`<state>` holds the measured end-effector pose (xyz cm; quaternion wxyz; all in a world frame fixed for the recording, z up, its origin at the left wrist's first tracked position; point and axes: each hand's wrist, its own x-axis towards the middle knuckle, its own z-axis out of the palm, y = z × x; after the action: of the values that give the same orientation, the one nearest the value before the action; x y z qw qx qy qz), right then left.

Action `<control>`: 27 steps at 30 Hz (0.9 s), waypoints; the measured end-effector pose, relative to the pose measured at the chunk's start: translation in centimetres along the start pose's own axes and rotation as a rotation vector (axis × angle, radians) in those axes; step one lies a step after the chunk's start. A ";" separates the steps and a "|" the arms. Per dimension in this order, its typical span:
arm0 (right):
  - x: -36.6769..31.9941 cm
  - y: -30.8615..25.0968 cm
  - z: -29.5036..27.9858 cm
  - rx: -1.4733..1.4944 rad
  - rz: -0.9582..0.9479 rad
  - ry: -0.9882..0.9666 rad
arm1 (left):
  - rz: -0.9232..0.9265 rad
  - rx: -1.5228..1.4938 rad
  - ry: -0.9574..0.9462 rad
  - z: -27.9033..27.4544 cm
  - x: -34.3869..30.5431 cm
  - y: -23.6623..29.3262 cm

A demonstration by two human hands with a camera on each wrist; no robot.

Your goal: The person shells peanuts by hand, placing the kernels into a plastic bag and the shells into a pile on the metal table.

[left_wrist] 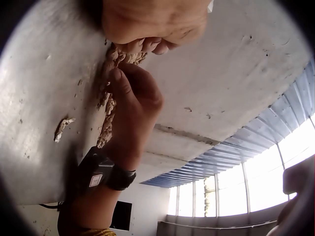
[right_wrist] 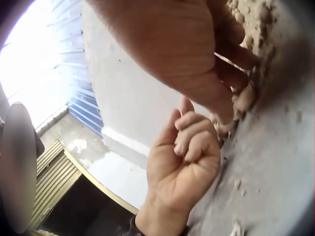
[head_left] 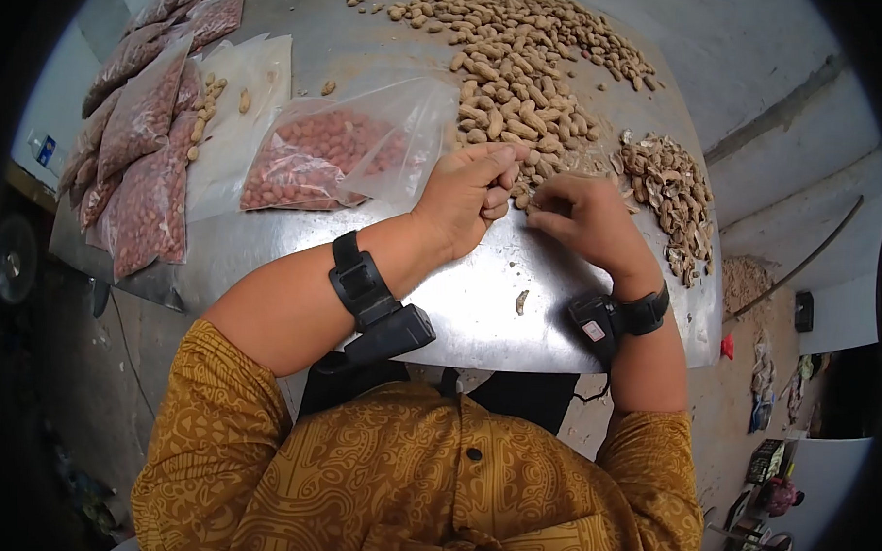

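Note:
My left hand (head_left: 471,191) is raised over the table beside the front of the peanut pile (head_left: 525,108). Its fingers are curled toward the palm in the right wrist view, thumb and forefinger close together, with no object showing between them. Just to the right, my right hand (head_left: 591,220) reaches down at the pile's near edge. In the right wrist view its thumb and bent fingers close round an unshelled peanut (right_wrist: 243,100) low over the table. Broken peanut shells (head_left: 669,191) lie heaped right of this hand.
A clear bag of red peanut kernels (head_left: 319,155) lies left of my left hand. Farther left, filled bags (head_left: 140,119) are stacked beside a flat plastic bag (head_left: 237,123) with a few peanuts on it. A shell scrap (head_left: 522,302) lies on the metal table (head_left: 468,325).

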<state>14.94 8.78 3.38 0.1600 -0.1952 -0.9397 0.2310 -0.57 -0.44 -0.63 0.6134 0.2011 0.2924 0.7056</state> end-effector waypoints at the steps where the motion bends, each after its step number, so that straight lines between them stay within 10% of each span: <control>1: 0.1 0.0 0.5 -0.005 -0.029 -0.051 | -0.001 0.006 -0.001 0.0 0.0 0.0; 15: 0.3 0.9 0.5 1.203 0.140 0.228 | 0.085 0.174 -0.044 1.1 -0.4 -0.4; 27: 0.1 -0.6 1.0 0.916 -0.029 0.251 | 0.185 0.345 -0.016 1.6 -0.7 -0.4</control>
<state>14.28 7.95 2.87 0.3452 -0.1177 -0.7172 0.5938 0.82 -0.79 0.37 0.5049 0.3349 0.3843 0.6966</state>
